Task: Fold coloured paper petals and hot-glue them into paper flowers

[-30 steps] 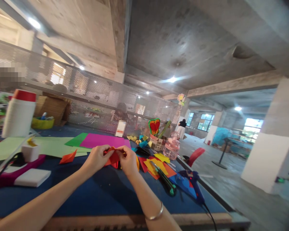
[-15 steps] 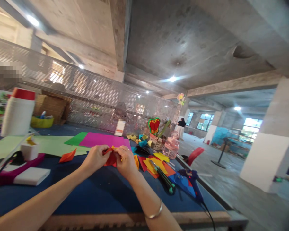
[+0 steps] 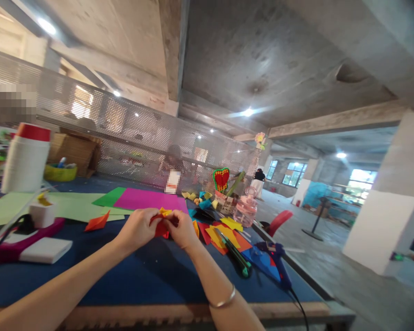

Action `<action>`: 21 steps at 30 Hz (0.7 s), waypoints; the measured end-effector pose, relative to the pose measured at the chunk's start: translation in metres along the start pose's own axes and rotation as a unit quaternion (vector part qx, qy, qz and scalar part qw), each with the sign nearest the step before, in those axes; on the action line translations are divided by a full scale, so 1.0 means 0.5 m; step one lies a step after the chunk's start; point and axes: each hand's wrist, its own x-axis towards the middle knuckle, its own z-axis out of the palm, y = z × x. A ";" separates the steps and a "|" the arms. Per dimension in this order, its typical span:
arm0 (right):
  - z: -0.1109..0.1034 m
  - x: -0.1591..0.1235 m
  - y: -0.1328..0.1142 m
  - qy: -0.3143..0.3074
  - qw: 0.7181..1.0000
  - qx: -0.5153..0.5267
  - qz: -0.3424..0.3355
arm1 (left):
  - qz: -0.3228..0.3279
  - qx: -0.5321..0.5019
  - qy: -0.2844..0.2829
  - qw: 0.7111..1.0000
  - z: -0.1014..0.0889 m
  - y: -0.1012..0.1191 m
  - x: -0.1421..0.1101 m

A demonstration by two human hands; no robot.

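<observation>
Between my two hands is a folded red paper piece (image 3: pixel 161 226), with a yellow paper part (image 3: pixel 165 211) showing at its top. My left hand (image 3: pixel 140 228) pinches it from the left, thumb and fingers pressed together. From the right, my right hand (image 3: pixel 182 228) grips the same piece with bent fingers. Much of the paper is covered by the fingers. An orange folded paper (image 3: pixel 97 221) lies on the blue table left of my left hand. Right of my right hand are loose red, orange and yellow paper pieces (image 3: pixel 224 236), with a green utility knife (image 3: pixel 233 253) on them.
A blue glue gun (image 3: pixel 278 262) with a cord lies near the right table edge. Behind it stand a pink bottle (image 3: pixel 245 209) and a basket (image 3: pixel 224 202). Purple sheets (image 3: pixel 148 199), a power strip (image 3: pixel 27 246) and stacked white cups (image 3: pixel 26 161) are toward the left. A perforated screen (image 3: pixel 131 147) borders the back.
The yellow part now shows more above the red paper. My right hand's fingers have shifted on the piece, while both hands stay in nearly the same place.
</observation>
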 end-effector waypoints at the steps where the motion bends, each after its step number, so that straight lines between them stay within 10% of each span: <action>1: 0.002 -0.002 -0.002 0.011 0.998 -0.051 -0.021 | 0.001 0.002 -0.005 1.000 0.001 -0.001 -0.001; 9: 0.019 -0.022 -0.021 0.066 0.954 -0.271 -0.106 | -0.002 0.014 -0.025 1.000 -0.001 0.013 -0.004; 21: 0.018 -0.008 -0.006 0.045 0.993 -0.112 -0.013 | -0.056 0.026 0.028 0.998 0.012 0.002 0.003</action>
